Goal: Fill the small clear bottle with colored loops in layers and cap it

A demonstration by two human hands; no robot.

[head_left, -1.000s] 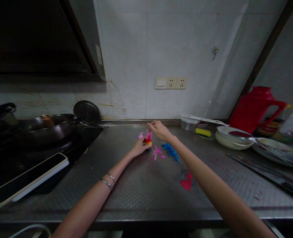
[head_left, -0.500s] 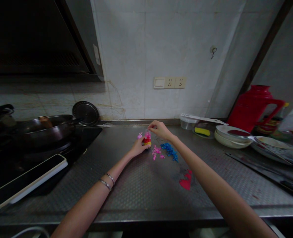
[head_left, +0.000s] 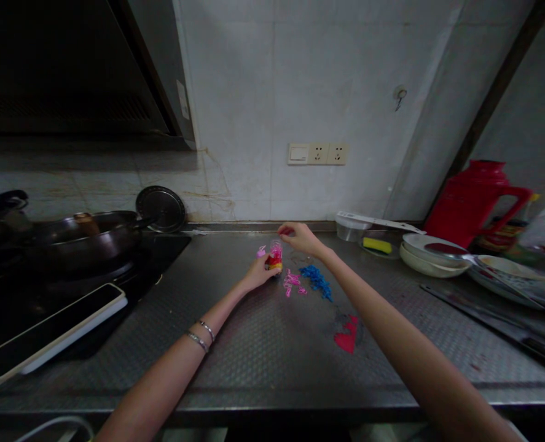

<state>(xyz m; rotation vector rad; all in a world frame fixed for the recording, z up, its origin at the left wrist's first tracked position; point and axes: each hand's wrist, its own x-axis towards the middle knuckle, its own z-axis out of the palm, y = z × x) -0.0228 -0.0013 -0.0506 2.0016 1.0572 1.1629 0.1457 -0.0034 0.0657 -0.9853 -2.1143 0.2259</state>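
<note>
My left hand (head_left: 258,274) is closed around a small clear container (head_left: 276,255) holding pink and yellow bits, standing on the steel counter (head_left: 272,344). My right hand (head_left: 301,238) hovers just above and right of the container's top, fingers pinched on a tiny reddish piece. Loose pink clips (head_left: 293,282) and a heap of blue clips (head_left: 316,280) lie right of the container. A small pink piece (head_left: 260,252) sits left of it. A red patch of clips (head_left: 347,339) lies nearer me, partly behind my right forearm.
A dark wok (head_left: 83,236) sits on the stove at left, with a phone (head_left: 53,337) at the stove's front edge. At right are stacked plates (head_left: 431,255), a red jug (head_left: 477,199), a clear tub (head_left: 352,226) and a yellow sponge (head_left: 377,245).
My right hand has lifted slightly from the container's top and now pinches a small reddish piece. My left hand keeps its hold on the container.
</note>
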